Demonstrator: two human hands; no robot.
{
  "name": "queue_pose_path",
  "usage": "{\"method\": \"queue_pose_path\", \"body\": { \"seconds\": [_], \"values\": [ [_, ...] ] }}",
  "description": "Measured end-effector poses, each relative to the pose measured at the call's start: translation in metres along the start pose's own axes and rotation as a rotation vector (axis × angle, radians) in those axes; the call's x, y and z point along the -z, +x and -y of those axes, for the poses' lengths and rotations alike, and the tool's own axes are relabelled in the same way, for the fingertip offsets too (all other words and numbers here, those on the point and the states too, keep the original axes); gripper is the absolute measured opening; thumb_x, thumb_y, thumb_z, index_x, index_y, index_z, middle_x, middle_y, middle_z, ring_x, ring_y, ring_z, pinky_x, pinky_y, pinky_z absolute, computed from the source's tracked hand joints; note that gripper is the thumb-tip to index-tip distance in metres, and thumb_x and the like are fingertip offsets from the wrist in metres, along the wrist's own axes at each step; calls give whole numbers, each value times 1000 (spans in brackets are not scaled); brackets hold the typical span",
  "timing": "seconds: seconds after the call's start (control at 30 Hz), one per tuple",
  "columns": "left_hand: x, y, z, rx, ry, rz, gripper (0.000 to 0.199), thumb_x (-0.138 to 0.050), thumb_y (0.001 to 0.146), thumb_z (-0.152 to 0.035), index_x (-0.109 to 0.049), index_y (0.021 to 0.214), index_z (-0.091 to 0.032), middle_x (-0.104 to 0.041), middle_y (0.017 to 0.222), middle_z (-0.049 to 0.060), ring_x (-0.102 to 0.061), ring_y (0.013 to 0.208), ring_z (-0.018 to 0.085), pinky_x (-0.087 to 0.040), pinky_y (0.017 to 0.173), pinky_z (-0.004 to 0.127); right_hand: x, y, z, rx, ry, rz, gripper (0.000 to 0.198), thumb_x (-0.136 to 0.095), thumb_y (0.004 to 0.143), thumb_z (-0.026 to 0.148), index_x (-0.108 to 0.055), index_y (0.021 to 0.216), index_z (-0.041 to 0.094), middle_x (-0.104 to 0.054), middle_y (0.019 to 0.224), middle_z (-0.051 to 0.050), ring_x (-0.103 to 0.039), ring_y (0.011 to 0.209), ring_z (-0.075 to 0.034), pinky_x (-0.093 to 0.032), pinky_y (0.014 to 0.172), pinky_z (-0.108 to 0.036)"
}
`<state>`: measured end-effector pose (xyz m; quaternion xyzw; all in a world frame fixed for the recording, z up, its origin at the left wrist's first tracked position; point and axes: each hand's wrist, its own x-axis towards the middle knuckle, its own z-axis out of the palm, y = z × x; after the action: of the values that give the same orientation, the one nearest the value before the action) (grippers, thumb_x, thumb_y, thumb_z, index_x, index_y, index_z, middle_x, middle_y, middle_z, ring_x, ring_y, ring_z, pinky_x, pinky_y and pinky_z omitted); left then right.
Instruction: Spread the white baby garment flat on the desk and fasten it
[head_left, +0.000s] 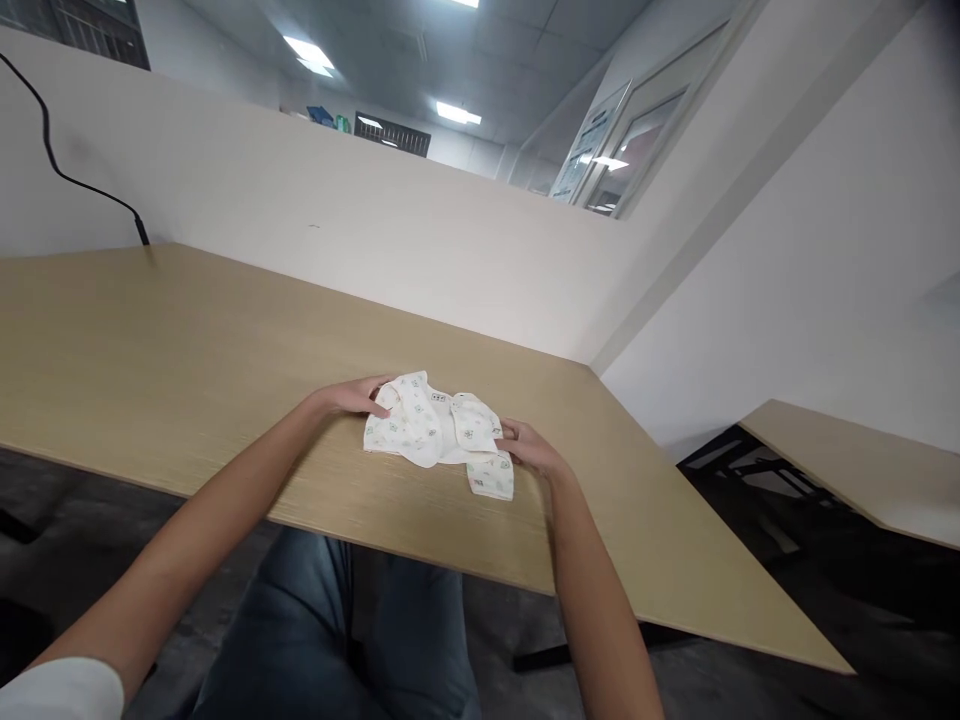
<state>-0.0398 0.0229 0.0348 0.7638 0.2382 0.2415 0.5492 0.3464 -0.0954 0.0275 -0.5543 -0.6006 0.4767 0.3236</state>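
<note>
So I'm sitting at the wooden table (187,350) with a small printed cloth (435,432) lying crumpled near the front edge. It's looking soft, light and floppy, so I reckon the edges and corners are the spots to grab. My left hand (358,398) is pinching its left edge, fingers curled onto the fabric. My right hand (529,447) is touching the right side, fingers loosely bent. Both forearms are reaching straight out.

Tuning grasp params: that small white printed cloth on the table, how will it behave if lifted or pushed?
Likely floppy: the cloth lies crumpled in soft folds between the left hand and right hand. Probably light, being thin and small. Pushed across the smooth table, it would probably bunch rather than slide whole. It won't roll.
</note>
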Motion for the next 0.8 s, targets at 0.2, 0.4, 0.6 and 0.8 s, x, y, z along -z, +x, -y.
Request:
{"method": "queue_pose_path", "body": {
  "seconds": [0.2, 0.4, 0.6, 0.8],
  "values": [
    [18, -6, 1, 59, 452, -348, 48, -71, 70, -35, -69, 116, -20, -69, 90, 5, -64, 83, 24, -50, 73, 33, 13, 4, -2, 8, -183, -412, 38, -70, 74, 32, -78, 107, 16, -78, 109, -9, -70, 95, -27, -54, 80, -34],
    [21, -2, 16, 7, 931, -541, 39, -60, 71, -24, -71, 109, -20, -65, 96, 7, -60, 91, 24, -45, 80, 34, 28, -4, -7, 4, -306, -446, 47, -79, 69, 37, -79, 112, 17, -78, 111, -9, -69, 96, -26, -51, 82, -33],
    [22, -1, 13, 77, 1066, -703, 25, -53, 74, -12, -66, 93, -21, -66, 105, 10, -57, 105, 29, -41, 88, 39, 36, -15, -9, -22, -372, -311, 42, -82, 59, 36, -81, 96, 15, -70, 74, 0, -58, 69, -17, -40, 60, -25],
    [20, -4, 7, 145, 1097, -572, 50, -55, 77, -18, -56, 126, -26, -63, 125, 13, -50, 120, 34, -37, 96, 47, 35, -12, -7, 19, -387, -469, 28, -72, 63, 38, -75, 78, 15, -65, 69, -1, -52, 64, -15, -37, 58, -26]
  ]
}}
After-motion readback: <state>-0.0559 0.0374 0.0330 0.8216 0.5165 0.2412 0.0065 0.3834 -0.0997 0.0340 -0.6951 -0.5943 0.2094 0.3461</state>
